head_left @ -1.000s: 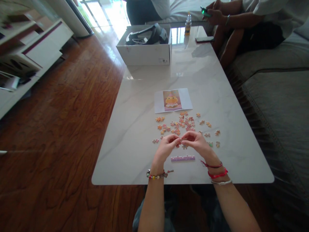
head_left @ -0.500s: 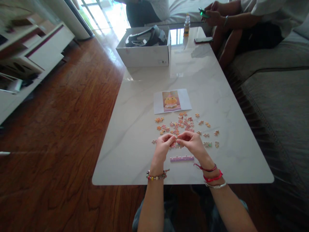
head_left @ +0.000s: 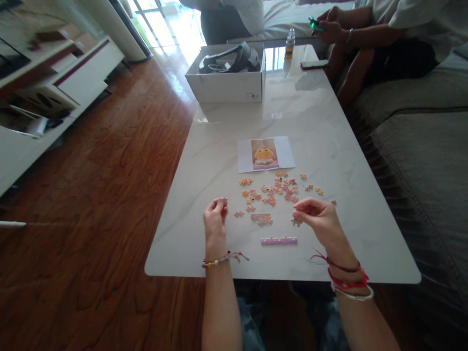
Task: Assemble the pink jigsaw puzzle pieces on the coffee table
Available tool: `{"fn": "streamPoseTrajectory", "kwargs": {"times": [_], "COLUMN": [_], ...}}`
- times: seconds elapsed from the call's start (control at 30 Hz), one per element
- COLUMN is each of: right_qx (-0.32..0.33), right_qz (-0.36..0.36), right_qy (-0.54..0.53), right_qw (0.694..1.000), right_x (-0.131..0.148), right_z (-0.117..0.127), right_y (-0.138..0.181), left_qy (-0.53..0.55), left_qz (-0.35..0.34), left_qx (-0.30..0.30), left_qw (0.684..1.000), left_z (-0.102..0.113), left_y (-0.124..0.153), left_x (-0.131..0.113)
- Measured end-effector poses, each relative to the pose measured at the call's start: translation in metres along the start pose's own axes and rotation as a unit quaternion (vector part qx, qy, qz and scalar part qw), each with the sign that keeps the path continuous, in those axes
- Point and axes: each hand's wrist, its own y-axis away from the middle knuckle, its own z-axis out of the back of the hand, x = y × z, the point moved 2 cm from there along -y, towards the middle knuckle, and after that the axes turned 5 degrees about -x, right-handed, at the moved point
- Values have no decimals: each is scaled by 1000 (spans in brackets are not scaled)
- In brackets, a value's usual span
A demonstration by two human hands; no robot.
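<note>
My left hand (head_left: 215, 217) is closed in a pinch left of the puzzle pieces, with a small puzzle piece (head_left: 225, 200) showing at its fingertips. To the right, my right hand (head_left: 315, 214) pinches with thumb and forefinger; a puzzle piece (head_left: 296, 222) shows just under the fingertips. Between the hands lies a small joined section of puzzle (head_left: 262, 219). Nearer me is a joined purple strip (head_left: 279, 241). Loose orange and pink pieces (head_left: 287, 185) are spread beyond the hands. Some pieces at the right are hidden behind my right hand.
A paper with a printed picture (head_left: 265, 154) lies beyond the pieces on the white table (head_left: 219, 146). Farther back stand a white box (head_left: 226, 87) holding a headset, a bottle (head_left: 290, 44) and a phone (head_left: 315, 64). A person holding a device sits on the sofa at right.
My hands have parted from their meeting point over the pieces, left hand leftward and right hand rightward. The joined section between them is now uncovered. The view has shifted slightly.
</note>
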Motion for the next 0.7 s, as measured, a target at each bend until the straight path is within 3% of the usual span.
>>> {"fn": "streamPoseTrajectory", "kwargs": {"times": [0.13, 0.27, 0.43, 0.53, 0.7], "right_qx": [-5, 19, 70, 50, 50], "right_qz": [-31, -52, -62, -26, -14], "right_qy": [42, 77, 76, 85, 92], "right_qw": [999, 995, 993, 995, 994], "right_x": [-30, -46, -37, -36, -48], "right_z": [7, 1, -2, -1, -3], "right_y": [-14, -18, -15, -16, -17], "left_qy": [-150, -363, -526, -583, -604], "left_qz": [-89, -124, -127, -122, -133], "left_qx": [43, 22, -27, -39, -26], "left_qw": [984, 923, 840, 802, 786], "left_z": [7, 14, 44, 52, 47], "left_y": [-6, -7, -19, -22, -23], "left_x": [-5, -2, -2, -2, 2]}}
